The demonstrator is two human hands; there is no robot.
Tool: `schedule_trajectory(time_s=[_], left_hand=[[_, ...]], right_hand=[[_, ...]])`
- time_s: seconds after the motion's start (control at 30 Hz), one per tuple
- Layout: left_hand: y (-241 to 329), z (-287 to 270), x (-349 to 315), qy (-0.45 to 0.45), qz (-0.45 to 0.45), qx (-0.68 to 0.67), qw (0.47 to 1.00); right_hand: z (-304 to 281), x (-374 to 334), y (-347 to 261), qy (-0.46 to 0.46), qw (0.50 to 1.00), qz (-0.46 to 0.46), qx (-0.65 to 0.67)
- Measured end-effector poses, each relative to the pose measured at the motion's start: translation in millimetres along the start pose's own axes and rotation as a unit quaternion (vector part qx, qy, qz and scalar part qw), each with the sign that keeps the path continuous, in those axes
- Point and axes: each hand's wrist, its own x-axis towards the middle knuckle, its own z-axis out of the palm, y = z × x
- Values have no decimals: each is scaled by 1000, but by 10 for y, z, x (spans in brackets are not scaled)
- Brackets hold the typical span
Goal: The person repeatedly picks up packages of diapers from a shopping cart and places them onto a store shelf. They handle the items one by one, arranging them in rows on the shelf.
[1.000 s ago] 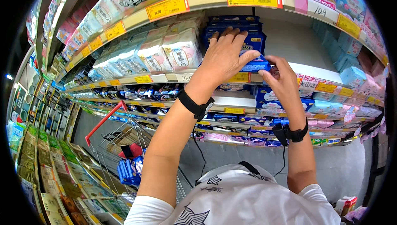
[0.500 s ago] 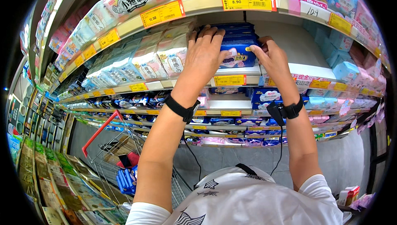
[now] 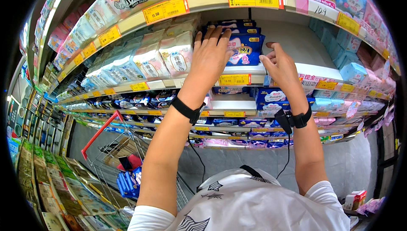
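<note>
A row of blue sanitary pad packs [image 3: 247,49] stands on the upper shelf, one behind another, the front one facing me. My left hand [image 3: 212,53] lies along the left side of the row, fingers stretched over the packs and thumb by the front pack's edge. Just right of the row is my right hand [image 3: 280,63], apart from the packs. Its thumb and fingers are loosely bent with a gap between them and nothing in them. White and pastel pad packs [image 3: 176,57] stand directly left of my left hand.
The shelf edge [image 3: 263,70] with price tags runs below the packs, and another shelf edge [image 3: 207,2] crosses above. Light blue packs [image 3: 354,72] stand farther right. A wire shopping cart [image 3: 99,163] with a red handle and blue packs inside stands at lower left.
My right hand has let go of the front blue pack and drawn off slightly to the right. The front pack now shows more of its face. My left hand stays on the row.
</note>
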Motion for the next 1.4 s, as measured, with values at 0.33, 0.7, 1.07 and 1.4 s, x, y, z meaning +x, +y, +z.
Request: schedule_trajectory(time_s=[0.33, 0.7, 1.07, 1.4], left_hand=[[48, -688, -1117, -5, -110, -109, 988], [-213, -1386, -2912, -77, -389, -55, 917], [-769, -1937, -3849, 5, -468, -6, 884], [-1633, -2417, -5880, 158, -675, -58, 719]], right_hand=[[196, -631, -501, -7, 981, -45, 187], [543, -13, -504, 29, 986, -150, 59], [921, -315, -1014, -61, 977, -86, 187], [2403, -1699, -1784, -517, 779, 85, 346]])
